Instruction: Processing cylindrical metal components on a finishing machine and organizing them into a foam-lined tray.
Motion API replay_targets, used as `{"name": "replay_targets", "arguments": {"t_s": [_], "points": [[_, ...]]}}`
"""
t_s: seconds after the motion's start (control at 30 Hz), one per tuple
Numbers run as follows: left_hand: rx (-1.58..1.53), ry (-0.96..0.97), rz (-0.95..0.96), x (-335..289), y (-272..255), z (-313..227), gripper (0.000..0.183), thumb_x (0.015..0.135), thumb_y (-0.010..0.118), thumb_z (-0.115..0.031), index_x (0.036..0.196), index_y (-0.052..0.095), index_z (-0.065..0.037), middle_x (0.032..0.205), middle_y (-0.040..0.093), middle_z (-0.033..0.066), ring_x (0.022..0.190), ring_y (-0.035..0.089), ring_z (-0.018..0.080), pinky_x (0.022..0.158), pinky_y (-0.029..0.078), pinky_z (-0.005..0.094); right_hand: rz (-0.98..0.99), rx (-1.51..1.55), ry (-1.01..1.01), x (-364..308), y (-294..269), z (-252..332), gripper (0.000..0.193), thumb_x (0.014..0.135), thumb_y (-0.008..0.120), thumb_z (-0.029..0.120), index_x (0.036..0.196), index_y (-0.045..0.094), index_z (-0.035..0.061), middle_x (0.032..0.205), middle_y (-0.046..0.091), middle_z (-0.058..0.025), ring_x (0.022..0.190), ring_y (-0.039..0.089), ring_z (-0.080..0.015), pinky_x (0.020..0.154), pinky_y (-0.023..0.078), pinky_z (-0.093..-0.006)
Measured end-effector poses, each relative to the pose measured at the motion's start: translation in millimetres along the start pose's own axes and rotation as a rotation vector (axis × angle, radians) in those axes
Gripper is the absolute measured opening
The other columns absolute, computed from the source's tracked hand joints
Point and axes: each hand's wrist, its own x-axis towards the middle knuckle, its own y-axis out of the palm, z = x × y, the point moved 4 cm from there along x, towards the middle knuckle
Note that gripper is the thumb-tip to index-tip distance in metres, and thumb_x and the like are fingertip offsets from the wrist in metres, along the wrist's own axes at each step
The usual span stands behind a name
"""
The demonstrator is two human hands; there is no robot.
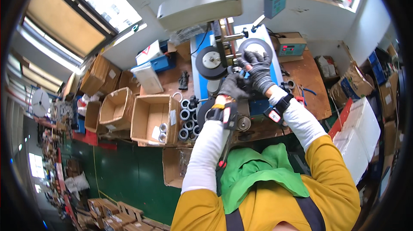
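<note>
My left hand [234,86], in a dark grey glove, is at the middle of a bench machine with a blue and white base [201,43]. Its fingers curl inward, and whatever they grip is hidden. Just right of it is my gloved right hand [260,72], its fingers spread over the near edge of a grey disc with a pale centre [257,46]. Left of both hands stands a black wheel with a metal hub [211,59]. A small blue part shows between the hands, too small to name.
Grey rings [185,114] lie in rows beside an open cardboard box [146,117] holding a few more. At the right are a control box with a red display [292,47] and blue-handled pliers [309,91]. White foam boxes [356,134] stand near my right elbow.
</note>
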Motion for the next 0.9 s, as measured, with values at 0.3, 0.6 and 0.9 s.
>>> {"name": "replay_targets", "arguments": {"t_s": [0.3, 0.6, 0.9], "points": [[-1.139, -0.288, -0.244, 3, 11, -21, 0.016, 0.07, 0.05, -0.006, 0.086, 0.054, -0.005, 0.082, 0.056, 0.013, 0.07, 0.053, 0.0281, 0.061, 0.048, 0.0414, 0.053, 0.018, -0.127, 2, -20, -1, 0.056, 0.061, 0.066, 0.045, 0.113, 0.054, 0.0265, 0.123, 0.046, -0.0076, 0.117, 0.037, -0.0291, 0.098, 0.017, -0.0506], [-0.491, 0.179, -0.422, -216, -9, -104, 0.028, 0.086, 0.046, -0.018, 0.103, 0.05, 0.004, 0.096, 0.056, 0.015, 0.09, 0.057, 0.0279, 0.081, 0.048, 0.0341, 0.126, -0.039, -0.257, 0, -21, -25, 0.05, 0.064, 0.065, 0.035, 0.113, 0.054, 0.0295, 0.124, 0.047, -0.008, 0.112, 0.041, -0.0293, 0.092, 0.025, -0.0492], [-0.613, -0.728, -0.199, -306, 11, 123, 0.032, 0.083, 0.055, -0.038, 0.087, 0.055, -0.007, 0.068, 0.054, 0.0044, 0.049, 0.045, 0.0106, 0.047, 0.04, 0.0261, 0.077, 0.001, -0.264, 4, -19, -21, 0.054, 0.066, 0.059, 0.015, 0.117, 0.051, 0.0335, 0.126, 0.046, -0.0045, 0.114, 0.043, -0.0275, 0.097, 0.022, -0.05]]}}
